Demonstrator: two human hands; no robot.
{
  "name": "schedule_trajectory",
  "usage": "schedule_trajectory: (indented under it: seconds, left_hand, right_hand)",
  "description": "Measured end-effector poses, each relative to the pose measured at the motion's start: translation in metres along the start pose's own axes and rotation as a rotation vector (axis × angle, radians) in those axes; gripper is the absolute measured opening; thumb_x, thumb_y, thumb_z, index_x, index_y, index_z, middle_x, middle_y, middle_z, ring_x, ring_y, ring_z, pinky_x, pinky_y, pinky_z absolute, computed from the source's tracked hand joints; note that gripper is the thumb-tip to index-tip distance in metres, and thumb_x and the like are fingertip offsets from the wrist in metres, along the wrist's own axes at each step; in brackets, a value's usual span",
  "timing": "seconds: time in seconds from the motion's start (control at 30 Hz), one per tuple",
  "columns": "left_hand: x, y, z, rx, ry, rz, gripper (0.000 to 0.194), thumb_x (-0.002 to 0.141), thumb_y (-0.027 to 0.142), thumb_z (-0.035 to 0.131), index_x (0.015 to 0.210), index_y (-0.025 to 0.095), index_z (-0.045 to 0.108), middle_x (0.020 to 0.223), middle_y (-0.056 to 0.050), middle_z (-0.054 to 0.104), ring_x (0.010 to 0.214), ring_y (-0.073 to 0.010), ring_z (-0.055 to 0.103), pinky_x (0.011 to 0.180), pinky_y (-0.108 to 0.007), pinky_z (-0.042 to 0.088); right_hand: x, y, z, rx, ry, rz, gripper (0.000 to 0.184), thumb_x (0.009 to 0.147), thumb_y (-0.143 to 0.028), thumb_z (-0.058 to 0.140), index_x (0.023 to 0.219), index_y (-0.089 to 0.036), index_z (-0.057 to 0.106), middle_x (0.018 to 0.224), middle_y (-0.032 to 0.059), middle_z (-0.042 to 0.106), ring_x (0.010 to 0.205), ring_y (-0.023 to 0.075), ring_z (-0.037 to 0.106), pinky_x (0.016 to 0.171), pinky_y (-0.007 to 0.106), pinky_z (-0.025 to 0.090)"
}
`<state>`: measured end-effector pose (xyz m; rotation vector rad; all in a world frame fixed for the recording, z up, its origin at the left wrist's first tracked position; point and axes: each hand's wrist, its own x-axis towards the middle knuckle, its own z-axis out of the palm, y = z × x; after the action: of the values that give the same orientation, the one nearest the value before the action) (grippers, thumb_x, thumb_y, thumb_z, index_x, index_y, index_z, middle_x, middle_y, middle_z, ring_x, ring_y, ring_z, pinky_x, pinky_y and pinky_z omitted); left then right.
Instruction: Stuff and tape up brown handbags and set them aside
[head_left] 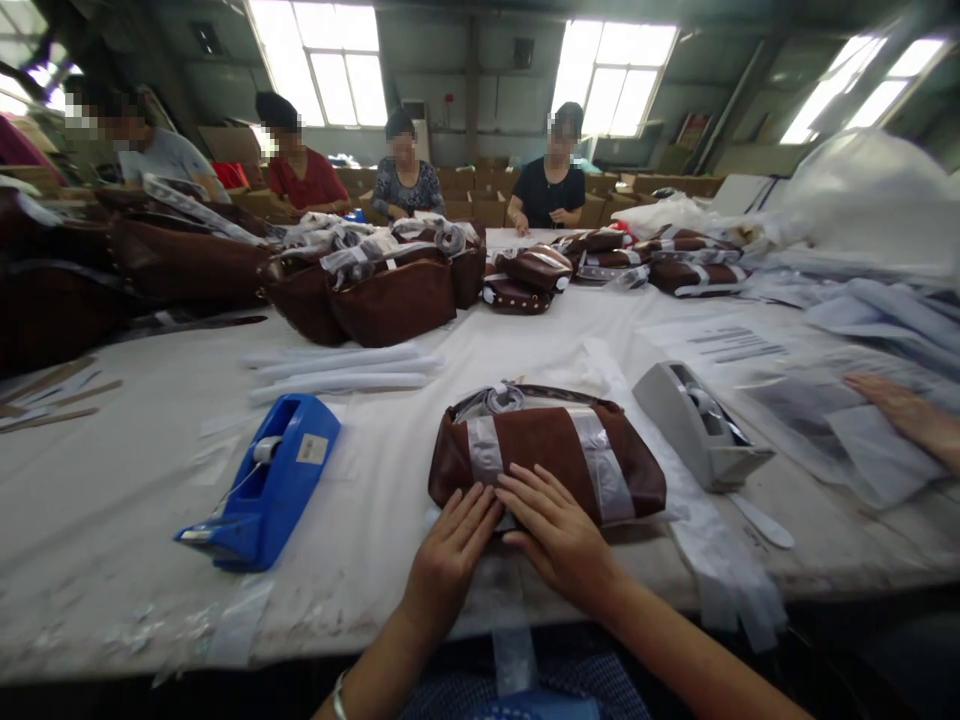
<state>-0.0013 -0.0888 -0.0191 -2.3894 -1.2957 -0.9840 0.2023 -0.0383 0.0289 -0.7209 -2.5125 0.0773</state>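
A brown handbag [544, 445] lies on the white-covered table in front of me, with pale translucent strips wrapped over its body at two places and a wrapped strap along its top. My left hand [450, 550] rests its outstretched fingers on the bag's near lower edge, left of the middle. Beside it, my right hand [559, 535] lies with fingers extended and slightly apart on the bag's front; its fingertips nearly meet those of the left. The undersides of both hands are hidden. A clear strip [514, 645] hangs at the table edge below them.
A blue tape dispenser [289, 480] stands left, a grey tape dispenser [697, 425] right. White rolls [345, 370] lie behind. Brown bags [394, 300] line the table's far side, where several people sit. Another person's hand [904, 415] touches plastic bags [810, 420] at right.
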Motion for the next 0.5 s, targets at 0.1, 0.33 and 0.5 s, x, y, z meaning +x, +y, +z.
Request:
schedule_trajectory:
  seconds: [0.1, 0.33, 0.5]
  left_hand:
    - [-0.001, -0.001, -0.002, -0.023, -0.059, -0.019, 0.046, 0.098, 0.006, 0.043, 0.144, 0.012, 0.046, 0.145, -0.011, 0.054, 0.142, -0.0232, 0.042, 0.113, -0.047, 0.045]
    - [-0.001, 0.0, -0.003, -0.03, -0.101, -0.016, 0.052, 0.096, 0.004, 0.044, 0.147, 0.012, 0.042, 0.148, -0.013, 0.051, 0.144, -0.0241, 0.038, 0.117, -0.049, 0.041]
    - [0.003, -0.001, -0.004, -0.052, -0.093, -0.009, 0.055, 0.094, 0.003, 0.048, 0.148, 0.012, 0.04, 0.145, -0.013, 0.054, 0.144, -0.0236, 0.039, 0.116, -0.049, 0.042]
  right_hand:
    - [-0.052, -0.01, -0.01, 0.078, -0.038, -0.135, 0.043, 0.097, -0.024, 0.058, 0.139, -0.013, 0.053, 0.139, 0.0109, 0.061, 0.142, 0.0225, 0.042, 0.116, 0.043, 0.043]
    - [-0.088, -0.025, 0.009, 0.07, -0.145, -0.192, 0.041, 0.101, -0.026, 0.052, 0.14, -0.013, 0.053, 0.14, 0.0098, 0.06, 0.139, 0.0235, 0.046, 0.113, 0.043, 0.046]
    - [-0.068, -0.029, 0.029, 0.158, 0.08, -0.148, 0.028, 0.098, -0.012, 0.053, 0.122, -0.014, 0.066, 0.119, 0.0075, 0.073, 0.123, 0.0201, 0.062, 0.107, 0.038, 0.052]
